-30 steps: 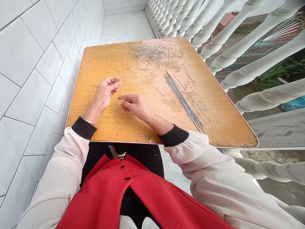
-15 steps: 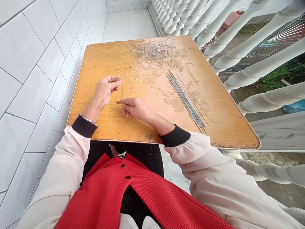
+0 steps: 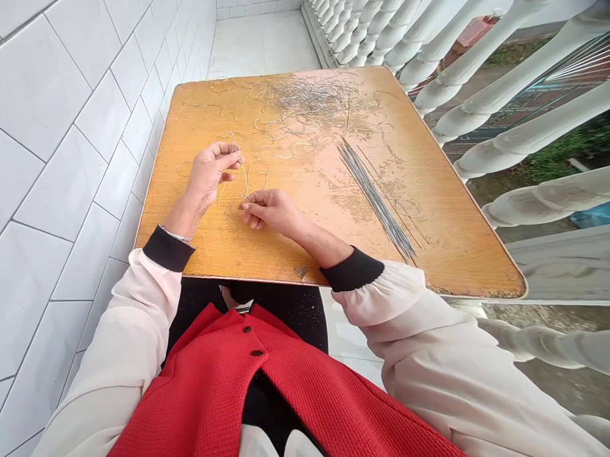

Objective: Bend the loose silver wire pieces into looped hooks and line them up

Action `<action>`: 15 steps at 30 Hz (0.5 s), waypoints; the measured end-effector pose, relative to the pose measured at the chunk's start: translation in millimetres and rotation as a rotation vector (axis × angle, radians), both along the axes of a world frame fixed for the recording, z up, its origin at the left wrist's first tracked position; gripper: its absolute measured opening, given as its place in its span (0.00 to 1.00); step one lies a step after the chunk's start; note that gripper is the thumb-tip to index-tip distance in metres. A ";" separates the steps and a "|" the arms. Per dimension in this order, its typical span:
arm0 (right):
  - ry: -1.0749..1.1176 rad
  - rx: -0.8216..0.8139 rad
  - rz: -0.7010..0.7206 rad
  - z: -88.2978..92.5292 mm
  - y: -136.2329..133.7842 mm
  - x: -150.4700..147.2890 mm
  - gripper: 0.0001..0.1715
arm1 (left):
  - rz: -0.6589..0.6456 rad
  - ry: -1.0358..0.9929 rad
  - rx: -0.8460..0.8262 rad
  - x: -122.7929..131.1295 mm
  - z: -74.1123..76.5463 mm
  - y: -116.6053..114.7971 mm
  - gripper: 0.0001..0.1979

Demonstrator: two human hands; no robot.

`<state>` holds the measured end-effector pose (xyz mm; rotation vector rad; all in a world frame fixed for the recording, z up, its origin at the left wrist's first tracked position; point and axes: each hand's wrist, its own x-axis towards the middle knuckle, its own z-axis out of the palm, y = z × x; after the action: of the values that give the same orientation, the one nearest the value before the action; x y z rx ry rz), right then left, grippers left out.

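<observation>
My left hand [image 3: 209, 170] is raised a little over the wooden table [image 3: 225, 248], its fingertips pinched on the upper end of a thin bent wire [image 3: 245, 178]. My right hand [image 3: 270, 210] rests on the tabletop just right of it, fingers curled and pinched on the lower end of the same wire. A tangled heap of thin wires [image 3: 313, 98] lies at the far middle of the table. A bundle of straight wires [image 3: 377, 200] lies diagonally to the right of my right hand.
Several loose wire loops [image 3: 282, 148] lie scattered between the heap and my hands. A white tiled wall [image 3: 56, 130] runs along the left. White balusters [image 3: 480, 82] line the right side past the table's edge.
My right hand's forefinger, stretched out half a second ago, has curled back into a pinch. Both hands and the wire stayed nearly in place; the view shifted slightly.
</observation>
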<state>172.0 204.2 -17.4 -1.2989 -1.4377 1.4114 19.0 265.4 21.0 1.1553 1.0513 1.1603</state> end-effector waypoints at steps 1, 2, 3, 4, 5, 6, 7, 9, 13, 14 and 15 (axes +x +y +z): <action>0.006 -0.020 -0.010 1.0 -0.2 -0.8 0.13 | 0.005 0.013 0.002 0.9 0.3 -0.6 0.06; 0.008 -0.044 -0.019 2.4 -0.7 -1.5 0.14 | 0.012 0.025 0.007 1.7 0.4 -0.8 0.06; 0.004 -0.068 -0.028 3.8 -1.3 -2.2 0.15 | 0.022 0.034 0.015 2.5 0.2 -0.7 0.06; -0.004 -0.089 -0.035 5.1 -2.1 -2.9 0.15 | 0.034 0.039 0.024 3.1 -0.2 -0.4 0.06; -0.016 -0.106 -0.038 6.2 -2.9 -3.4 0.15 | 0.048 0.038 0.034 3.8 -0.8 0.1 0.07; -0.029 -0.117 -0.037 6.9 -3.7 -3.7 0.14 | 0.061 0.033 0.043 4.4 -1.5 0.6 0.07; -0.042 -0.123 -0.034 7.0 -4.2 -3.9 0.14 | 0.071 0.026 0.051 4.9 -2.2 1.0 0.08; -0.064 -0.126 -0.013 5.8 -4.2 -3.3 0.13 | 0.074 0.018 0.063 5.6 -3.2 1.0 0.08; -0.115 -0.090 0.043 1.1 -1.2 3.1 0.02 | -0.003 0.041 0.050 5.1 -1.6 -1.9 0.09; -0.131 -0.049 0.036 0.7 -0.2 5.8 0.09 | -0.023 0.048 0.042 4.5 -0.4 -2.9 0.08; -0.145 0.001 0.023 1.0 0.6 9.1 0.15 | -0.039 0.050 0.038 3.6 0.9 -3.9 0.08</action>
<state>181.1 204.8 -16.4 -1.4125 -1.5526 1.3551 22.6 261.5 21.9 1.2349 1.0449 1.1301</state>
